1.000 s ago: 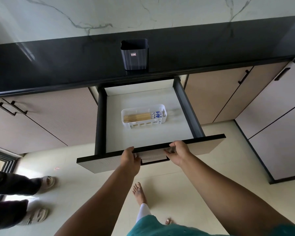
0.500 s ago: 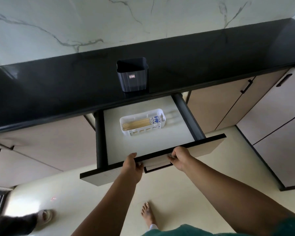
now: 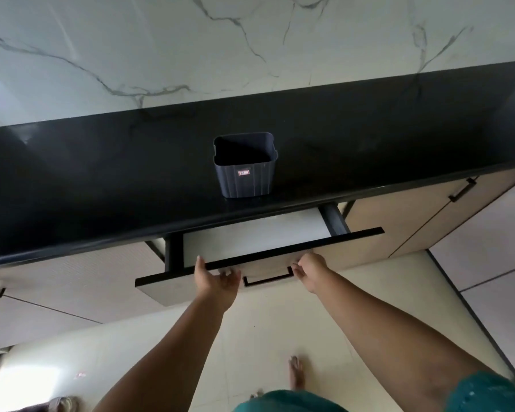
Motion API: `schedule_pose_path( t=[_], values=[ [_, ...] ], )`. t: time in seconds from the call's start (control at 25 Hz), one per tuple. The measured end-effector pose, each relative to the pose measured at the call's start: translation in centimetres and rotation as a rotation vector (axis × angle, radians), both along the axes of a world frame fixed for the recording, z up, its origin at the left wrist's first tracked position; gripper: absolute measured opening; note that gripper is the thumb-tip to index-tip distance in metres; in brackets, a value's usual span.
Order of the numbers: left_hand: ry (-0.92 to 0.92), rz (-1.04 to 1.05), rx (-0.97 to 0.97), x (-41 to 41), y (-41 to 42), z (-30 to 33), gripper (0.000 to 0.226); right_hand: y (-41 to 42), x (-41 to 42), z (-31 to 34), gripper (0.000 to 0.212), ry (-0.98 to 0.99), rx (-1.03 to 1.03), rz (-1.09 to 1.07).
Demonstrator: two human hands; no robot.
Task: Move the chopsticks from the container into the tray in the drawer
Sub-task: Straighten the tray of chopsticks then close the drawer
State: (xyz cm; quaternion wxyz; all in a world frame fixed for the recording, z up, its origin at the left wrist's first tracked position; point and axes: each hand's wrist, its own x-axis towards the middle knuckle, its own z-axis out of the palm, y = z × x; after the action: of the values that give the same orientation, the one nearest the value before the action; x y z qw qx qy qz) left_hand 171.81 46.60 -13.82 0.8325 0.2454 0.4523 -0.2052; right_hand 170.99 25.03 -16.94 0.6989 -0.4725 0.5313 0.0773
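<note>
The dark ribbed container point(image 3: 245, 168) stood upright on the black desk point(image 3: 101, 185), above the partly open drawer point(image 3: 250, 269). Left hand point(image 3: 217, 279) pressed its front, fingers straight; right hand point(image 3: 308, 270) curled at the handle point(image 3: 268, 281).

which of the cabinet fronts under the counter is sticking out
The drawer directly below the dark container, with both hands on its front; the neighbouring fronts sit flush.

The only marking is a small red and white label point(image 3: 243, 173) on the front wall of the dark container point(image 3: 244, 179) standing on the counter; its print is too small and blurred to read.
</note>
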Motion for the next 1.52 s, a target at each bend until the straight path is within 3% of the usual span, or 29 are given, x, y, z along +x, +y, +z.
schedule_pose_path(
  t=[0.16,0.32,0.48,0.6,0.76,1.04,1.12,1.2,1.24,1.32,1.4,1.52],
  values=[
    [-0.020,0.210,-0.055,3.5,-0.3,-0.3,0.094,-2.3,3.6,-0.2,0.032,-0.022,0.000,-0.063],
    [-0.011,0.279,-0.053,7.5,-2.3,-0.3,0.098,-4.1,7.6,-0.9,0.043,-0.050,0.105,-0.171],
    [-0.008,0.320,-0.113,10.0,-3.9,-0.6,0.104,-3.2,9.9,-1.7,0.071,-0.210,0.251,-0.160],
    [-0.022,0.355,-0.106,11.4,-4.6,-0.8,0.097,-3.3,10.7,-2.7,0.084,-0.259,0.315,-0.168],
    [-0.087,0.466,-0.164,12.8,-4.6,-1.0,0.068,-3.9,12.0,-2.9,0.078,-0.311,0.434,-0.219],
    [-0.130,0.190,-0.039,11.7,-3.1,-3.2,0.067,-4.0,11.6,-2.9,0.078,-0.362,0.454,-0.193],
    [-0.147,0.011,0.112,10.8,-3.7,-3.3,0.053,-4.1,11.1,-2.6,0.077,-0.296,0.316,-0.037],
    [-0.190,-0.306,0.419,8.9,-5.1,-2.8,0.041,-3.4,10.7,-1.9,0.070,-0.152,0.064,0.182],
    [-0.269,-0.483,0.653,7.6,-5.8,-2.7,0.039,-2.7,10.5,-1.6,0.067,-0.085,-0.090,0.303],
    [-0.630,-0.739,1.237,4.9,-6.7,-2.8,0.041,-0.7,9.4,-1.1,0.062,0.005,-0.473,0.530],
    [-0.972,-0.954,1.753,3.2,-6.3,-3.0,0.049,1.4,7.6,-0.5,0.052,-0.023,-0.832,0.665],
    [-1.050,-1.178,2.085,2.3,-4.6,-2.6,0.064,3.2,3.9,0.2,0.040,-0.196,-1.255,0.860]
  ],
)
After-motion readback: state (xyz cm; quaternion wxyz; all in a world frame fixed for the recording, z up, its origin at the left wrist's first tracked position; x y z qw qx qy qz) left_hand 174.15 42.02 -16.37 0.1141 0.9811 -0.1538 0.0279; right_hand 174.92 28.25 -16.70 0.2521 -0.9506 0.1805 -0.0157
